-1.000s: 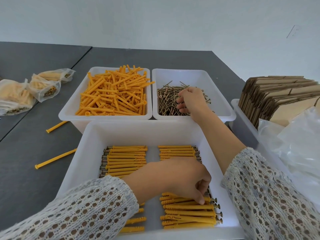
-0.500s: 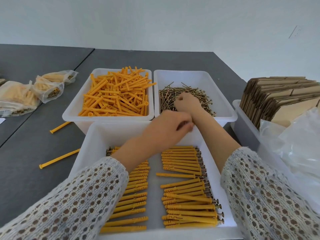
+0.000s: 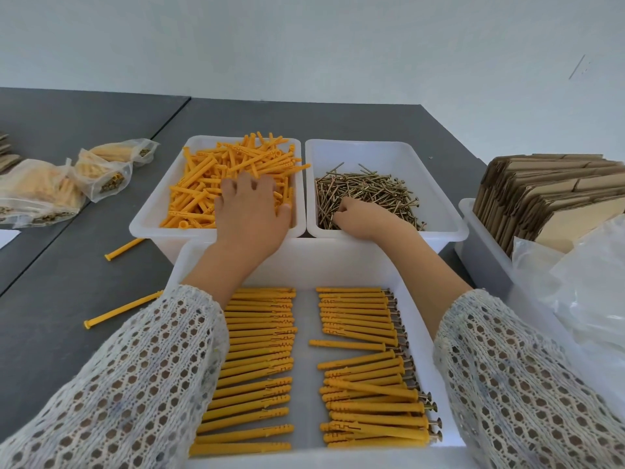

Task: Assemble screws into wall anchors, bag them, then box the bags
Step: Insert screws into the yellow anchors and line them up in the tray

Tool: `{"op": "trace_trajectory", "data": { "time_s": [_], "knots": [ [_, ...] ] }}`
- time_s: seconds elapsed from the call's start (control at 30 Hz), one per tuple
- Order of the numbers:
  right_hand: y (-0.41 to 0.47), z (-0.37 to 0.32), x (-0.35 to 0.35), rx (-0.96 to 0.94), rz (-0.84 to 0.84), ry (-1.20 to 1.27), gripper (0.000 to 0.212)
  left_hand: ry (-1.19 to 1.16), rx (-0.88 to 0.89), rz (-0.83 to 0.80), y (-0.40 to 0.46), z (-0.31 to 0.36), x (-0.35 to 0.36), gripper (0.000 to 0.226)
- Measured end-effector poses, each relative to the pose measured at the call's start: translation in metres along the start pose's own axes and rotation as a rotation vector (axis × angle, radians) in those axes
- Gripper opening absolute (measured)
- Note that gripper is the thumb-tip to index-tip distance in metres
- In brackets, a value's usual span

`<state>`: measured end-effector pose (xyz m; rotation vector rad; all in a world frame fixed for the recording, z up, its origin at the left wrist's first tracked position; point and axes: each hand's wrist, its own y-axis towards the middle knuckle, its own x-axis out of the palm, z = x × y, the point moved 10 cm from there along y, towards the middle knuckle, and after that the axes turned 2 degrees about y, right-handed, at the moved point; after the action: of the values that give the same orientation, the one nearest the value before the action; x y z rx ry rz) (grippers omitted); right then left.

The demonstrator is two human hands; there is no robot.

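Two hands work at once in the far bins, so the step in hand looks like fetching parts for another assembly. The left hand lies spread, fingers straight, on the loose orange anchors in the left bin. The right hand is curled into the pile of screws in the right bin; whether it already pinches one I cannot tell. Next, each hand needs to single out one piece, then bring the screw's tip to the anchor's open end over the near tray, where finished assemblies lie in two rows.

Filled bags sit on the surface well to the left, and two stray anchors lie beside the tray. Flat cardboard boxes and clear plastic bags wait at the right. Nothing blocks either reach; the tangle of screws probably makes picking just one fiddly.
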<state>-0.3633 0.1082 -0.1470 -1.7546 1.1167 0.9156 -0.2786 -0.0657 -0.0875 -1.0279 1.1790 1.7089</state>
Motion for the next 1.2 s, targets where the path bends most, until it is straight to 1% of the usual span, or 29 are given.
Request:
{"op": "trace_trajectory", "data": {
  "time_s": [0.03,0.1,0.17,0.23,0.27,0.4,0.47,0.6,0.67,0.8,0.87,0.93,1.03,1.07,1.13,1.2],
  "knots": [
    [0.0,0.0,0.001,0.004,-0.01,-0.01,0.046,0.003,-0.041,-0.064,0.001,-0.007,0.007,0.043],
    [0.0,-0.002,0.002,0.006,-0.031,-0.038,0.044,0.007,-0.061,-0.152,0.003,-0.011,0.016,0.046],
    [0.001,-0.005,0.002,-0.007,-0.038,-0.051,0.042,0.008,-0.026,-0.21,0.003,-0.006,0.02,0.04],
    [0.001,-0.006,-0.001,-0.021,-0.014,-0.021,0.034,0.002,0.006,-0.246,0.002,-0.002,0.022,0.033],
    [0.001,-0.007,-0.002,-0.041,0.002,-0.023,0.03,-0.007,0.013,-0.252,0.001,-0.002,0.022,0.032],
    [-0.005,-0.011,-0.007,-0.133,0.071,0.077,0.04,-0.042,0.018,-0.233,0.002,-0.001,0.02,0.033],
    [-0.008,-0.013,-0.008,-0.155,0.067,0.105,0.042,-0.041,0.015,-0.238,0.002,-0.001,0.021,0.034],
    [-0.011,-0.017,-0.009,-0.18,0.049,0.155,0.037,-0.022,0.005,-0.269,0.003,-0.003,0.026,0.036],
    [-0.013,-0.017,-0.01,-0.196,0.063,0.179,0.038,-0.017,0.008,-0.269,0.003,-0.003,0.027,0.036],
    [-0.018,-0.017,-0.023,-0.237,0.183,0.254,0.046,-0.022,0.013,-0.258,0.004,-0.003,0.028,0.035],
    [-0.022,-0.017,-0.031,-0.256,0.259,0.329,0.044,-0.054,0.016,-0.258,0.004,-0.003,0.027,0.033],
    [-0.024,-0.013,-0.038,-0.25,0.315,0.403,0.034,-0.147,0.019,-0.225,0.004,-0.001,0.024,0.031],
    [-0.025,-0.007,-0.044,-0.226,0.386,0.498,0.011,-0.297,0.055,-0.102,0.003,0.006,0.013,0.026],
    [-0.027,-0.004,-0.047,-0.228,0.417,0.541,0.008,-0.325,0.079,-0.05,0.003,0.009,0.008,0.023],
    [-0.03,-0.001,-0.053,-0.231,0.477,0.595,0.012,-0.347,0.146,0.044,0.001,0.017,0.0,0.016],
    [-0.034,-0.002,-0.059,-0.244,0.538,0.589,0.013,-0.335,0.225,0.09,-0.002,0.027,-0.006,0.01]
  ]
}}
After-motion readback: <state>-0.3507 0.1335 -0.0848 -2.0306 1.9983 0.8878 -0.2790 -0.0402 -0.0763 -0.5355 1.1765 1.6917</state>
